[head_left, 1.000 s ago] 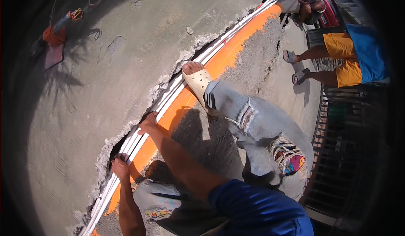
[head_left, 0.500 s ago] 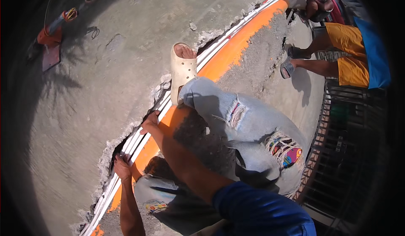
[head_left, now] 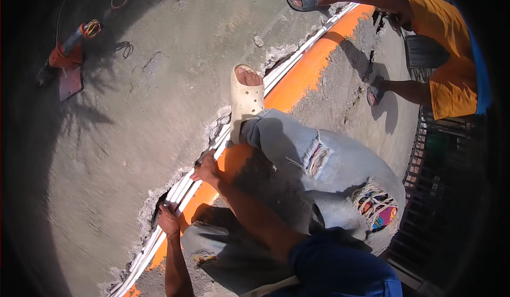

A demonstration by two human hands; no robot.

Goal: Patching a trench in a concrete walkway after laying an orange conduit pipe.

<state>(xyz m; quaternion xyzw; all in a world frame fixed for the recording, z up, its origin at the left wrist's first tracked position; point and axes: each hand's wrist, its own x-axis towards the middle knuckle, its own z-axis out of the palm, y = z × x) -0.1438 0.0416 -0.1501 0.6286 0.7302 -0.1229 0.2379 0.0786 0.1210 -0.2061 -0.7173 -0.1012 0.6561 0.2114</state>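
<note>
A bundle of thin white pipes point(head_left: 184, 190) runs diagonally along a broken concrete edge, beside a thick orange pipe point(head_left: 313, 58). My right hand point(head_left: 206, 168) is closed around part of the bundle, its fingers reaching over the far side toward the gap in the concrete. Lower down the bundle, my left hand point(head_left: 169, 221) also grips the white pipes, with fingertips in the dark gap. Some fingers of both hands are hidden by the pipes and shadow. My foot in a cream clog point(head_left: 247, 98) rests across the pipes just beyond my right hand.
Rough grey mortar point(head_left: 334, 90) covers the orange pipe's near side. A co-worker in orange shorts point(head_left: 449, 58) straddles the pipes at the upper right. An orange-based post with coiled wires point(head_left: 66, 58) stands on the concrete slab point(head_left: 127, 138) at left. A dark metal fence point(head_left: 441, 191) lies right.
The co-worker has stepped across the pipes, one foot now on the slab. The view has shifted, so the scene sits further right and lower. Both my hands stay on the white pipes.
</note>
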